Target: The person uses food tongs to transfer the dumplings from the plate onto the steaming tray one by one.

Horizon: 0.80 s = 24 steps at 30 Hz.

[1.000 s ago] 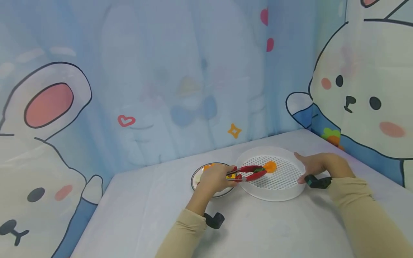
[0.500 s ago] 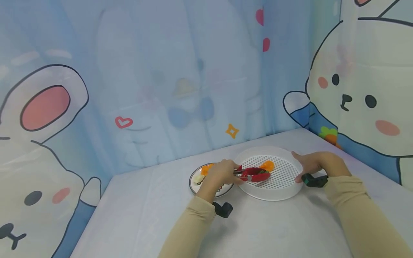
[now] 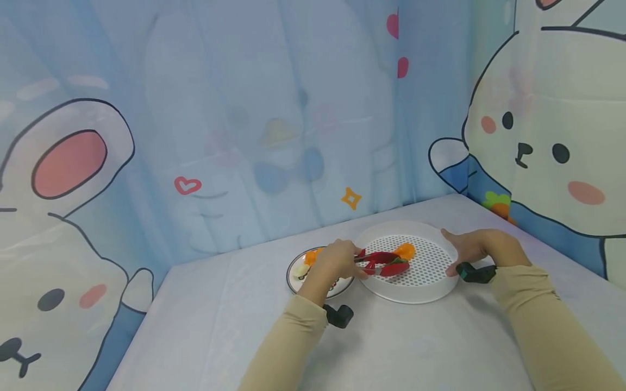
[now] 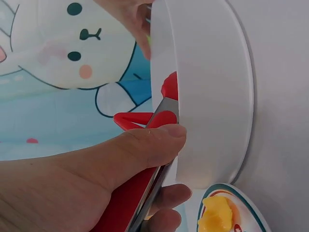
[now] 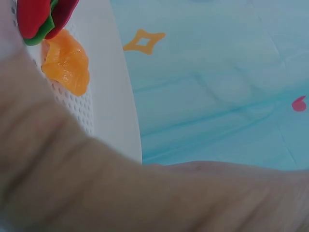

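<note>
My left hand (image 3: 337,263) grips a pair of red tongs (image 3: 382,264), thumb on top and fingers beneath (image 4: 145,150). The tongs reach over the near-left rim of a round white perforated tray (image 3: 415,293). Their tips (image 5: 41,17) are close together, with something green between them. Just beyond the tips an orange food piece (image 3: 405,250) lies loose on the tray's holes (image 5: 65,67). My right hand (image 3: 471,247) holds the tray's right rim, thumb over the top edge and fingers at the outer wall.
A small dark-rimmed plate (image 3: 297,282) sits left of the tray, holding an orange piece (image 3: 313,255) and a pale piece (image 3: 301,270). Both stand on a pale cloth-covered table (image 3: 391,347) in a corner of cartoon-rabbit curtains. Black wrist cameras (image 3: 339,316) sit on both sleeves.
The tongs' tips were at the orange piece; they have drawn back left and the piece now lies loose in the tray. My right hand has stayed on the rim.
</note>
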Motion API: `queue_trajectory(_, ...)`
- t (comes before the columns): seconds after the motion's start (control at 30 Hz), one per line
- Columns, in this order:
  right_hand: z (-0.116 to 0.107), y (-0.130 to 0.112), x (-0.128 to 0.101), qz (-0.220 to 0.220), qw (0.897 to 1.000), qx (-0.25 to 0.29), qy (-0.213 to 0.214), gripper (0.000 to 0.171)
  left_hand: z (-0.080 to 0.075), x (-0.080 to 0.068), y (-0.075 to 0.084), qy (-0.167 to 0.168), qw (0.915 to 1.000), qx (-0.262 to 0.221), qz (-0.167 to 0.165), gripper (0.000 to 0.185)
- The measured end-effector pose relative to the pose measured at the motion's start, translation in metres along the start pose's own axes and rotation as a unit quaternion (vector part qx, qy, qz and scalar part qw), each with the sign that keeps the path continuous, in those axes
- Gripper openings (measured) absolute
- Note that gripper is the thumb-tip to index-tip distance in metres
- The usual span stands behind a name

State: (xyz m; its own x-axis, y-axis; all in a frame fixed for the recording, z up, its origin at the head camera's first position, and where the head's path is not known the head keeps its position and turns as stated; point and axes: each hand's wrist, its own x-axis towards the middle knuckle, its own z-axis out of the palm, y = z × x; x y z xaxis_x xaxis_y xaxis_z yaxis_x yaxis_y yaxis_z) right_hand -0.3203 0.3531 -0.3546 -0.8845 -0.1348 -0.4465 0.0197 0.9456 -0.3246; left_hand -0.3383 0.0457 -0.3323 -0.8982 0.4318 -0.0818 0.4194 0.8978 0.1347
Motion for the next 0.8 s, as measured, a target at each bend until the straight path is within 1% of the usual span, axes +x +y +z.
queue_trajectory(0.2,0.001,-0.001,0.001,0.006,1.000,0.002,-0.001,0.138,0.003,-0.003,-0.005,0.004,0.9996,-0.027,-0.010,0.065)
queue_trajectory(0.3,0.001,-0.002,0.001,0.007,1.000,-0.001,0.002,0.139,0.002,-0.004,-0.006,0.007,0.9995,-0.030,-0.010,0.069)
queue_trajectory(0.43,0.001,-0.002,0.001,0.012,1.000,-0.002,0.002,0.139,0.003,-0.005,-0.008,0.009,0.9992,-0.033,-0.020,0.075)
queue_trajectory(0.57,0.001,-0.001,0.001,0.015,1.000,-0.005,0.004,0.138,0.011,-0.005,-0.014,0.020,0.9988,-0.039,-0.024,0.083)
queue_trajectory(0.7,0.001,0.000,0.000,0.013,1.000,-0.013,0.008,0.137,0.022,-0.003,-0.021,0.037,0.9964,-0.074,-0.022,0.091)
queue_trajectory(0.77,0.000,0.001,0.000,0.011,1.000,-0.013,0.009,0.138,0.025,-0.002,-0.023,0.045,0.9944,-0.094,-0.017,0.093)
queue_trajectory(0.8,0.000,0.001,-0.001,0.009,1.000,-0.012,0.009,0.138,0.025,-0.002,-0.023,0.049,0.9941,-0.096,-0.014,0.093)
